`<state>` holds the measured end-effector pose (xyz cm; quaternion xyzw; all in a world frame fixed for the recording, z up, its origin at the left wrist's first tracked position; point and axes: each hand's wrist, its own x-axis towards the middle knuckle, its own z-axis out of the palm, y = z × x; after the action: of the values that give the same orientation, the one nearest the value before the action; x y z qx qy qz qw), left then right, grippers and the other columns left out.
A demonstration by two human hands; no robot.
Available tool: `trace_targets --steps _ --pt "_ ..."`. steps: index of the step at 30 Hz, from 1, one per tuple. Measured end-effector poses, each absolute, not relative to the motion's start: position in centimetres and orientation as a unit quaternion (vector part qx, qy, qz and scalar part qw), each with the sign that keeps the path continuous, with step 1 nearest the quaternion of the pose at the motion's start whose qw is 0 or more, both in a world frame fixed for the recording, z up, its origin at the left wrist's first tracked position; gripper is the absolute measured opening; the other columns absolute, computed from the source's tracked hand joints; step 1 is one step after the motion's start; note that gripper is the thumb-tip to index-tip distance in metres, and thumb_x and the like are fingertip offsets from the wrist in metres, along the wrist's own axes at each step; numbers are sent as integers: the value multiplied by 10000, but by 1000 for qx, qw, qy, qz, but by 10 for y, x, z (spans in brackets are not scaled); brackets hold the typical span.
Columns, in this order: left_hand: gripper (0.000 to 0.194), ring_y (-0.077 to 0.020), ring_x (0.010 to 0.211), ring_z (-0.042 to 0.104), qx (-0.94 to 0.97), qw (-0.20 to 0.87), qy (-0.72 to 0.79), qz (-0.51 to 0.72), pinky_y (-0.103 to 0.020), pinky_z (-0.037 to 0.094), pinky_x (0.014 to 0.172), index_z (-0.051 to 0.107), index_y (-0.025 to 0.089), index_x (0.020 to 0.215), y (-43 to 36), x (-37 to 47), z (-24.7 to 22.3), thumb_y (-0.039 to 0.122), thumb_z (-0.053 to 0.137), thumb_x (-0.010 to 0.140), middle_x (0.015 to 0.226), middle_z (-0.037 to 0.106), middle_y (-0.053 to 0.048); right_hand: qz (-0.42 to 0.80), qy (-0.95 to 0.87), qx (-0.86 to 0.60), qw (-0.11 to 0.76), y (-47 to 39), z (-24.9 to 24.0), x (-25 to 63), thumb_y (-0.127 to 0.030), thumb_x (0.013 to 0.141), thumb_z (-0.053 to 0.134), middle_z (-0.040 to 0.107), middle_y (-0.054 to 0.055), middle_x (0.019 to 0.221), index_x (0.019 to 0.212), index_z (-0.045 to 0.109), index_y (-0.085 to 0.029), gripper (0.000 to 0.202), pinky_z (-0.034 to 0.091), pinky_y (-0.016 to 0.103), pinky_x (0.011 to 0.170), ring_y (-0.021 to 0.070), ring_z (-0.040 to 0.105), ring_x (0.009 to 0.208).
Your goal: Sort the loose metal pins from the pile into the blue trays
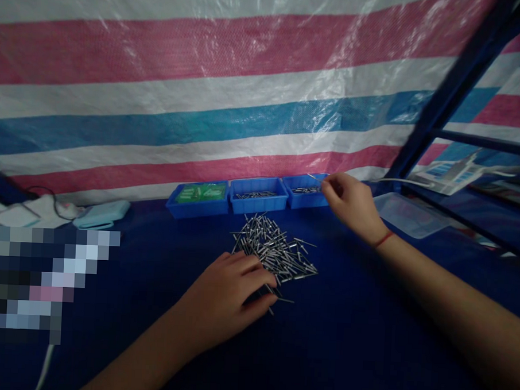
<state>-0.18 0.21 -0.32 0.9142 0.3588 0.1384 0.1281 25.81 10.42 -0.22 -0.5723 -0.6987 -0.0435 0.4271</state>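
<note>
A loose pile of thin silvery pop rivets (279,250) lies on the dark blue tabletop (323,336). My left hand (238,289) rests at the pile's near left edge, thumb and forefinger apart. A few rivets show between and under those fingers; the other fingertips are hidden. Over the right blue bin (300,199), my right hand (350,202) pinches one thin pop rivet (315,178) between thumb and forefinger, its end pointing left. More rivets lie inside that bin and in the middle blue bin (259,205).
A left blue bin (199,209) holds green-and-white packets (202,193). At right lies a clear plastic lid or tray (409,216), near a blue metal frame (440,99). A light blue case (102,214) and white items sit at left. A striped plastic sheet (203,112) hangs behind.
</note>
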Motion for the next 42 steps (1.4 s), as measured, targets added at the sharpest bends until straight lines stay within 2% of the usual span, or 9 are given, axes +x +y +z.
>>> trace_targets --steps 3,7,16,24,28,32,36,39,42 --pt "151 -184 855 565 924 119 353 86 -330 384 758 607 261 991 4 -7 0 251 523 866 927 613 -10 -97 -686 -623 362 125 -9 284 -324 829 476 601 89 729 868 601 -142 225 384 324 603 196 531 640" --pt "128 -172 867 570 930 116 343 60 -315 387 764 621 264 944 8 -13 -1 213 533 867 945 607 7 -82 -673 -651 342 127 -15 293 -363 823 476 614 93 731 947 601 -146 279 391 339 605 208 537 627" --pt "128 -173 865 563 929 104 352 51 -334 409 787 631 232 914 11 -14 -3 239 505 894 970 583 -15 -7 -762 -564 318 94 -7 252 -299 816 498 598 52 747 961 597 -146 233 391 290 580 150 521 585" --pt "125 -188 847 508 937 49 341 61 -364 437 768 572 171 834 11 -14 -11 138 461 883 975 516 -46 288 -852 -364 243 46 -2 208 -310 878 453 552 -11 666 800 598 -163 221 373 221 514 90 472 563" --pt "149 -214 878 502 938 7 341 64 -396 450 776 549 138 872 8 -13 -9 111 404 889 1006 499 -88 244 -903 -302 184 25 -2 194 -298 852 520 549 -13 681 747 583 -165 181 371 229 574 91 488 614" --pt "187 -229 915 505 924 -18 362 124 -417 447 798 550 131 876 8 -11 -3 131 365 906 1025 494 -101 199 -907 -316 194 18 -8 187 -247 884 470 573 13 739 769 580 -163 180 380 256 645 111 523 681" --pt "150 -188 910 527 874 65 409 253 -358 452 814 541 166 992 9 -12 -1 250 511 870 1058 493 -70 269 -854 -357 267 23 -11 186 -277 902 443 549 0 698 788 583 -162 214 372 248 595 101 490 620" --pt "263 -113 702 540 832 178 428 305 -258 466 646 541 213 1062 10 -11 -1 306 593 822 957 534 -16 357 -806 -363 302 26 -11 187 -345 909 431 505 -14 675 797 576 -156 263 355 235 546 91 440 590" --pt "191 -87 597 511 796 250 438 334 -216 422 545 590 231 1014 10 -8 -3 306 572 840 826 551 17 414 -778 -351 315 26 -12 186 -365 905 435 441 -29 646 777 560 -149 281 336 225 519 83 391 575"
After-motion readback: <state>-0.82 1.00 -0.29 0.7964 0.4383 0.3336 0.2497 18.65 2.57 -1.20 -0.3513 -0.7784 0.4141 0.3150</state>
